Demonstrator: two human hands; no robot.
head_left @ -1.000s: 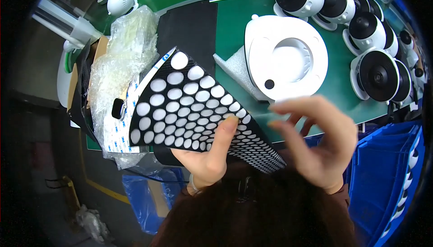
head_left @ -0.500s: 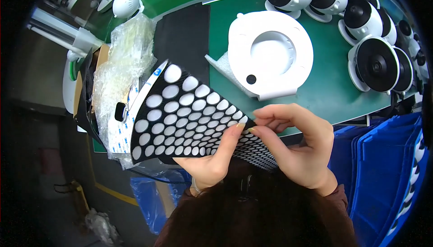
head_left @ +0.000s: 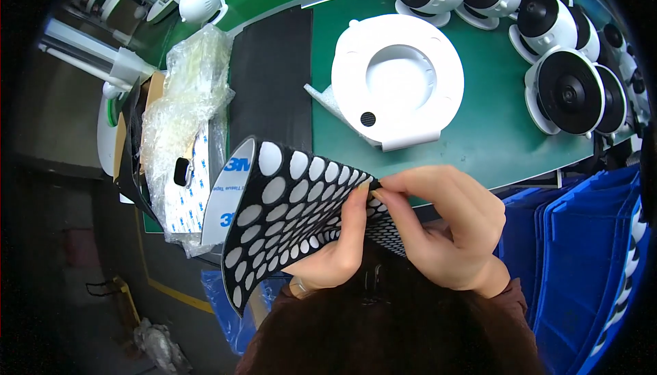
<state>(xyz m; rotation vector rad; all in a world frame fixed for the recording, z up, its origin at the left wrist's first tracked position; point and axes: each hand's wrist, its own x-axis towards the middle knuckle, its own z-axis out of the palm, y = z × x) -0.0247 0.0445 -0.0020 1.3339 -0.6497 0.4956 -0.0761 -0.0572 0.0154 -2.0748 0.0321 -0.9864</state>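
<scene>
A black sheet (head_left: 282, 180) with rows of round white spots hangs bent in front of me, its white backing with blue print (head_left: 229, 197) showing at the left edge. My left hand (head_left: 332, 255) holds it, thumb on the spotted face and the other fingers hidden behind. At the sheet's upper right corner my right hand (head_left: 455, 228) pinches thumb and forefinger together on a small black edge or piece; which one I cannot tell. Beyond the hands lies a white ring-shaped housing (head_left: 448, 74) with a round black pad (head_left: 367, 119) on it, resting partly on a pale foam sheet (head_left: 321, 101).
Several black-and-white round camera-like units (head_left: 571, 91) stand at the right rear of the green table (head_left: 493, 149). A black mat (head_left: 270, 74) lies left of the housing. Further left is bubble wrap (head_left: 179, 105) over a box. Blue bins (head_left: 582, 231) stand at the right.
The sheet has bent more sharply and its left edge has swung lower, showing more of the printed backing. Both hands stay nearly in place. The view has shifted slightly.
</scene>
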